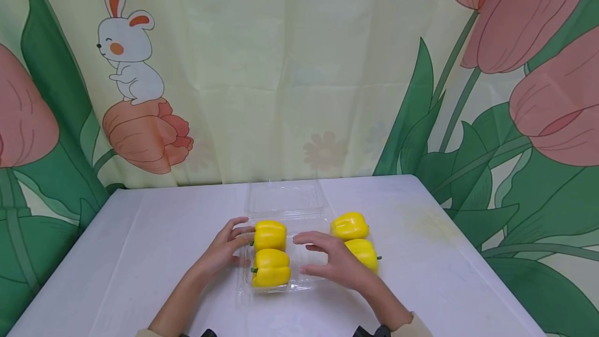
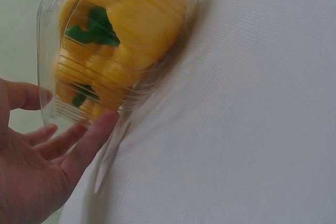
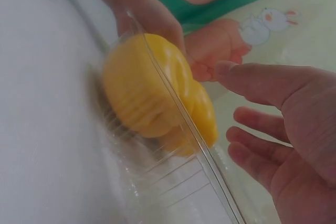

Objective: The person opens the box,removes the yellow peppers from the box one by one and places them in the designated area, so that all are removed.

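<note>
Two yellow bell peppers, a rear one [image 1: 270,235] and a front one [image 1: 271,268], lie in the left half of a clear plastic container [image 1: 311,280]. My left hand [image 1: 223,250] is at the container's left side, its fingers spread against the wall; in the left wrist view the hand [image 2: 42,166] touches the clear plastic beside the peppers [image 2: 152,19]. Over the container's right part hovers my right hand [image 1: 339,261], fingers bent loosely with nothing between them. The right wrist view has this hand [image 3: 294,140] apart from the peppers [image 3: 149,85].
Right of the container, two more yellow peppers lie on the white table [image 1: 421,274], one at the back [image 1: 350,225] and one in front [image 1: 364,254] partly behind my right hand. The container's clear lid [image 1: 285,199] lies open toward the printed curtain [image 1: 243,92].
</note>
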`<action>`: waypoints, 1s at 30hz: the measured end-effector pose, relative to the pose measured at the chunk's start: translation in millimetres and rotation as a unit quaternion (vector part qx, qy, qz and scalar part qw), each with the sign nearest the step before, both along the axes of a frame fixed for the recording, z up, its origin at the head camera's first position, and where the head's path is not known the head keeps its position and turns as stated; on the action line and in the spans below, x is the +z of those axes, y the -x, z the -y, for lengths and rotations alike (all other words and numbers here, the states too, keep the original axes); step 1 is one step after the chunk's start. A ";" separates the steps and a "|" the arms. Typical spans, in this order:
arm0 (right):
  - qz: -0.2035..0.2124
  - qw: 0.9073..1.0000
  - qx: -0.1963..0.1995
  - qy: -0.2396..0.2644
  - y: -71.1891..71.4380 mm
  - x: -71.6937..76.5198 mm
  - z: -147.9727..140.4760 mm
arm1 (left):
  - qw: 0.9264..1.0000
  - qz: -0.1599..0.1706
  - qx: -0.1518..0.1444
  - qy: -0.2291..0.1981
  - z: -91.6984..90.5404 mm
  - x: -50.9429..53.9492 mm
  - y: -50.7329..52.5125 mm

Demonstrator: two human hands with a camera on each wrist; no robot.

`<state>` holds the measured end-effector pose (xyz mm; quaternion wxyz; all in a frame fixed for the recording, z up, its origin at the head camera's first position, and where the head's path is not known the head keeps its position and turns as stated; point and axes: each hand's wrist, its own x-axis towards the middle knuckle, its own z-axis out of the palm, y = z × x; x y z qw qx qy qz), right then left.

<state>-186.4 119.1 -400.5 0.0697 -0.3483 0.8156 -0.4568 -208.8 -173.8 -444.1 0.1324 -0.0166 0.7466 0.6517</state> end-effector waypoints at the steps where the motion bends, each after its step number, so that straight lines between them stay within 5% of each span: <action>1: 0.006 1.000 0.000 0.000 0.0 0.1 1.5 | 1.000 0.001 0.000 -0.001 0.2 -0.1 0.0; 30: 0.050 0.997 0.002 -0.059 -1.1 -8.8 29.6 | 1.000 -0.001 -0.002 -0.010 0.0 1.8 -0.3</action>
